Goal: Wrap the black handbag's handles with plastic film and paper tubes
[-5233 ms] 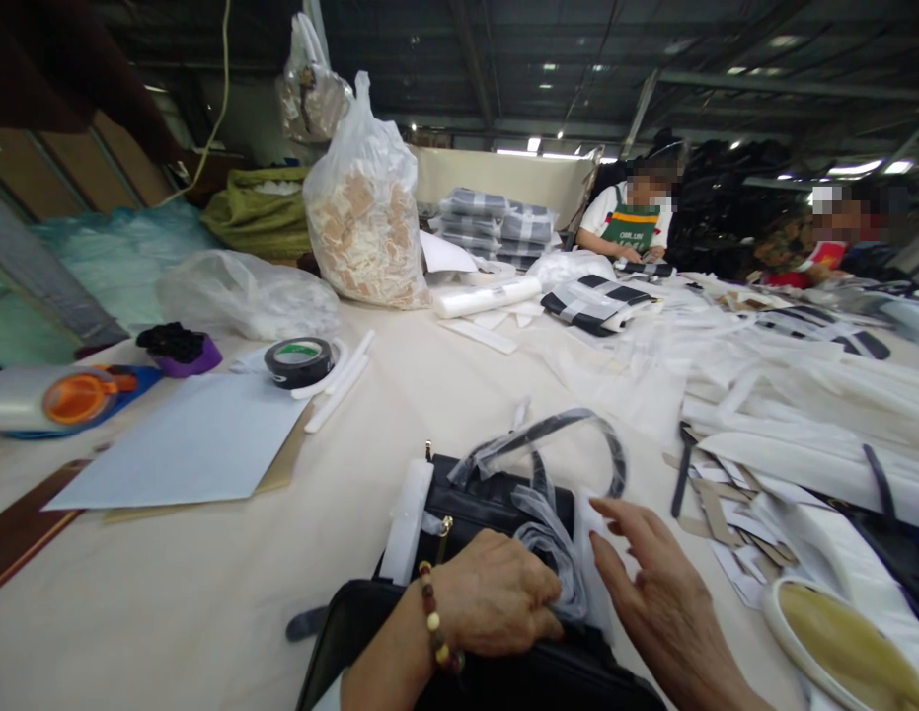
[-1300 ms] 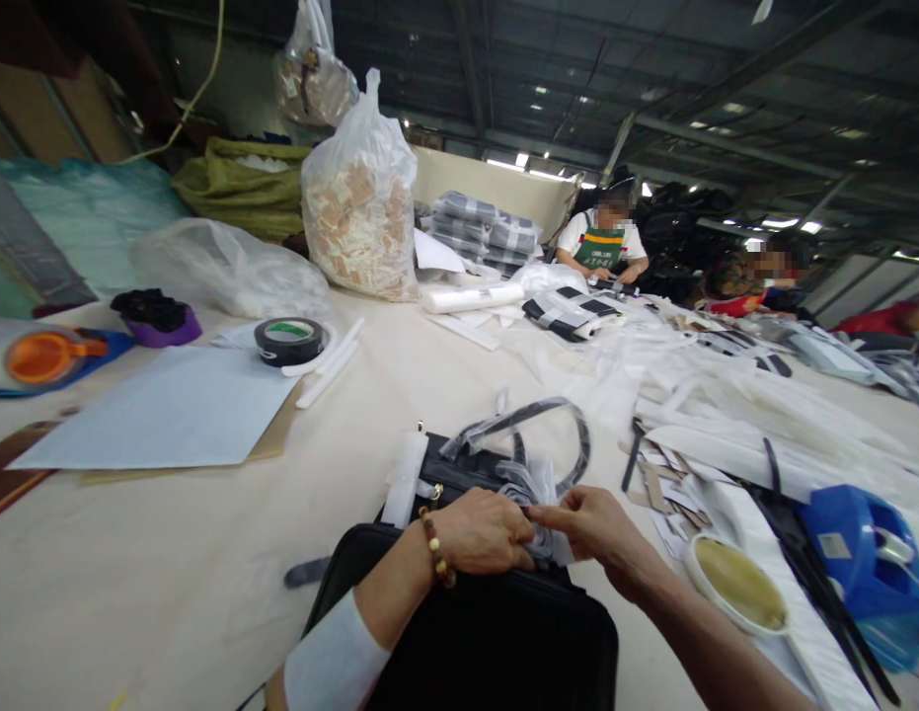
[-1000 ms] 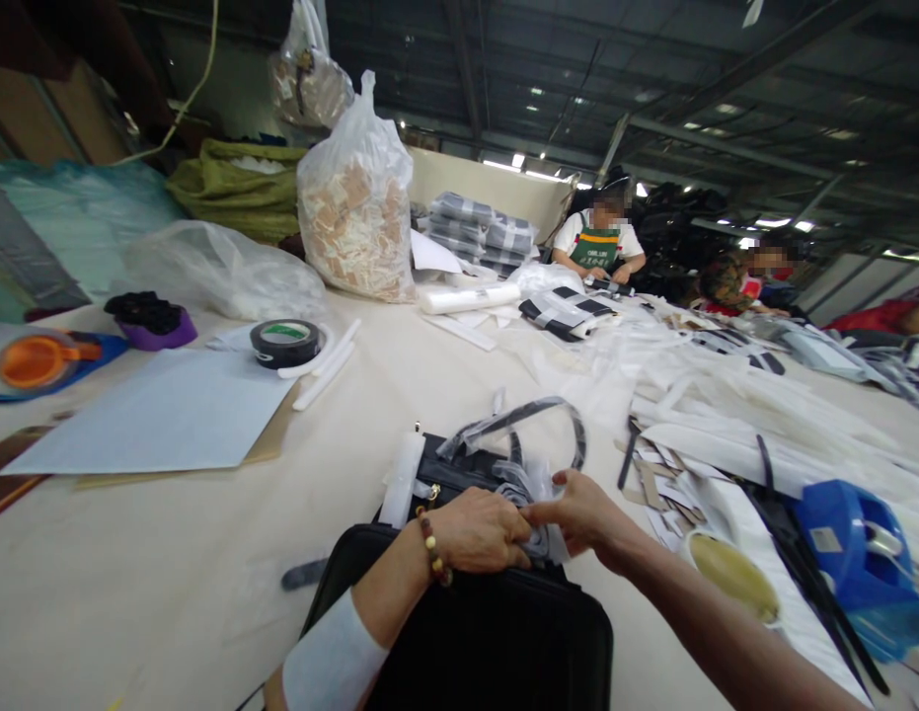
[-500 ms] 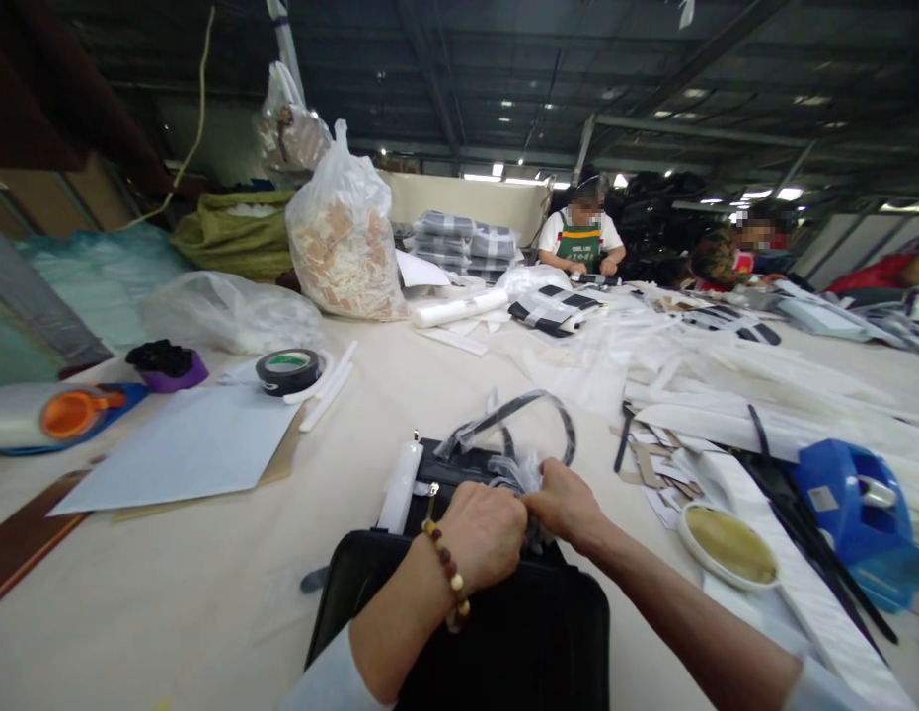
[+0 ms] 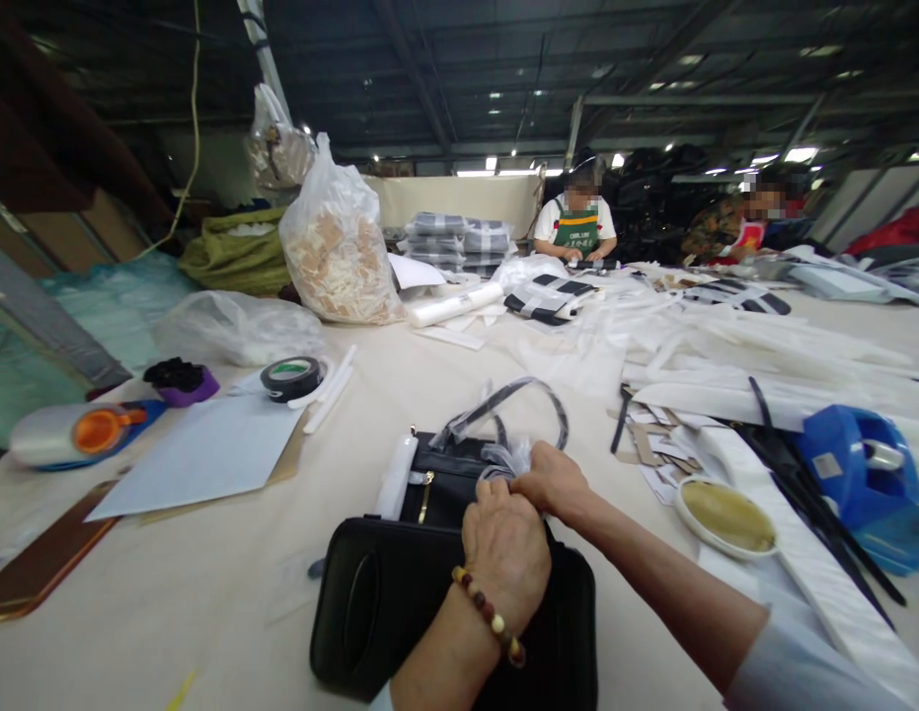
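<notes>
A black bag [image 5: 400, 592] lies before me, its flap folded toward me and its front zip pocket with a gold puller [image 5: 426, 497] showing beyond. A handle strap [image 5: 529, 387] wrapped in clear film arches from the far side. My left hand [image 5: 507, 538], with a bead bracelet on the wrist, is closed over the bag's middle; its fingertips are hidden. Touching it, my right hand [image 5: 554, 482] pinches at crumpled clear plastic wrap [image 5: 512, 456] around the strap's near end. A white padded roll [image 5: 396, 479] stands along the bag's left side.
On the left lie pale card sheets [image 5: 199, 449], black tape [image 5: 291, 378], a film roll [image 5: 51, 434] and a brown phone-like slab [image 5: 48, 553]. To the right are a round tin lid [image 5: 727, 516], card scraps and a blue tape dispenser [image 5: 859, 474]. Co-workers [image 5: 575, 222] sit across the table.
My left hand has turned more upright and shifted right, uncovering the zip puller and the flap's left part. My right hand has moved slightly left and up, staying beside the wrap.
</notes>
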A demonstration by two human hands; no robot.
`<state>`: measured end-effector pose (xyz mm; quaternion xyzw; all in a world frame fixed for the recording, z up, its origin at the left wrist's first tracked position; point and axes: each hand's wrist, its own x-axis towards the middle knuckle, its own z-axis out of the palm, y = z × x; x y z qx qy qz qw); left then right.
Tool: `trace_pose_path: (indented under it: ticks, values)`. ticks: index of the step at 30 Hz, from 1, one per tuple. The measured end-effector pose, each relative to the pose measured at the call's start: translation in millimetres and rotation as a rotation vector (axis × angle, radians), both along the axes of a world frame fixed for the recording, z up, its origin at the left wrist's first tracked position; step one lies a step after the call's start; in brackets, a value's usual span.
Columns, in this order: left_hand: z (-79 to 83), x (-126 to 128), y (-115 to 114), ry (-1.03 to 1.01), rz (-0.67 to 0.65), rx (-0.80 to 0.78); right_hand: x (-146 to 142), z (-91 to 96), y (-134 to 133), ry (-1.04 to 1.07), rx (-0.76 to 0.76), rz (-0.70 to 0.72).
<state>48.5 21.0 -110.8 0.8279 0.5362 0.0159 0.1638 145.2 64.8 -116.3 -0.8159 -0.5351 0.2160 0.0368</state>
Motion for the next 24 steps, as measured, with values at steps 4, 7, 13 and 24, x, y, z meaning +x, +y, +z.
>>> trace_pose_path:
  ticks: [4, 7, 13, 24]
  values:
    - [-1.5, 2.9, 1.7, -0.012, 0.026, -0.020, 1.2, -2.0, 1.4, -0.002, -0.025, 0.018]
    - [-0.2, 5.9, 4.4, -0.001, 0.084, -0.026, 1.8, -3.3, 2.0, 0.001, -0.032, 0.026]
    - [-1.3, 12.7, 8.0, 0.012, 0.195, -0.023, 5.6, -11.1, 6.2, 0.028, -0.046, 0.045]
    - [-10.5, 15.5, 8.2, -0.004, 0.263, 0.044, 10.7, -14.6, 8.2, 0.080, -0.042, 0.026]
